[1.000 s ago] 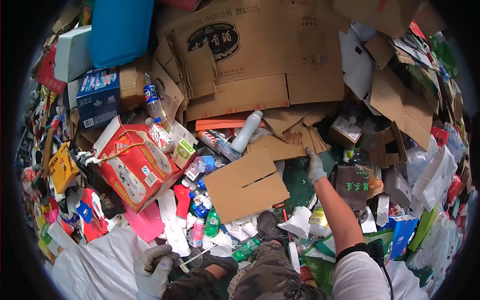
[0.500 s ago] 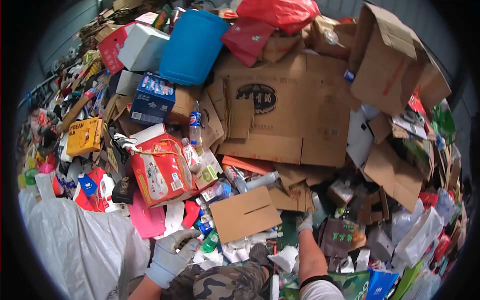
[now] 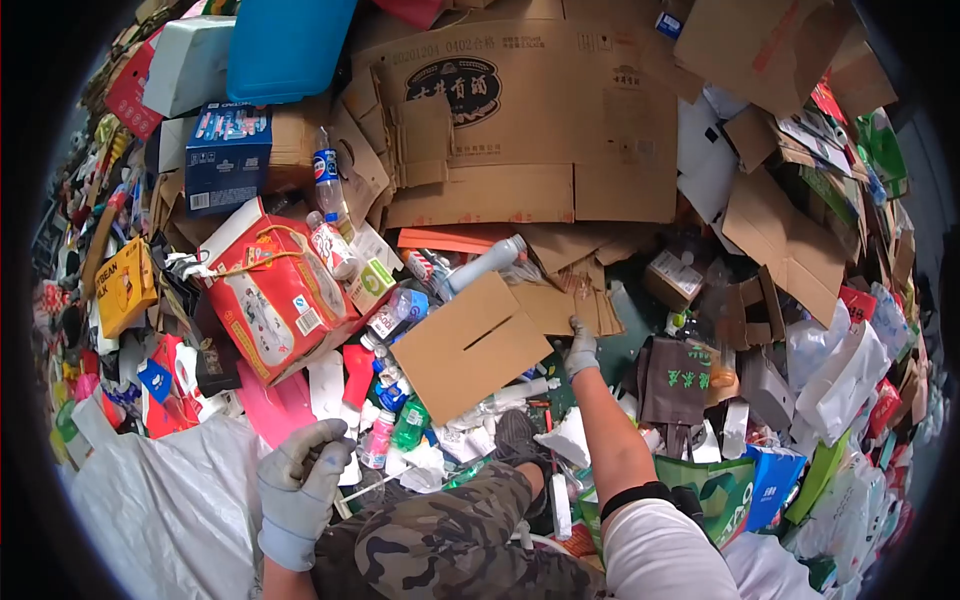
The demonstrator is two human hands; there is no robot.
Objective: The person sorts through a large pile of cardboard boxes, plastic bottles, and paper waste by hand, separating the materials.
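My left hand (image 3: 303, 490), in a pale work glove, is raised at the lower left with its fingers loosely bent and nothing visible between them. Below it is my knee in camouflage cloth. Stretched forward, my right hand (image 3: 581, 352), also gloved, has its fingers together at the lower edge of a torn cardboard piece (image 3: 555, 308). Something blurred and see-through shows just past those fingertips; I cannot make out what it is. Between my hands lies a flat cardboard sheet (image 3: 470, 348) with a slit, tilted over bottles. A green plastic bottle (image 3: 410, 425) and a pink-labelled bottle (image 3: 378, 440) lie nearby.
Mixed waste surrounds me. A large flattened carton (image 3: 540, 130) leans at the back beside a blue plastic tub (image 3: 285, 50). A red carton (image 3: 275, 295) lies left, a white sack (image 3: 180, 505) lower left, and a dark printed bag (image 3: 677, 380) right. My shoe (image 3: 520, 440) stands among scraps.
The view has tilted down and shifted, so the pile sits higher in the picture. My right hand has moved forward to the torn cardboard. My left hand has drawn back from the scraps.
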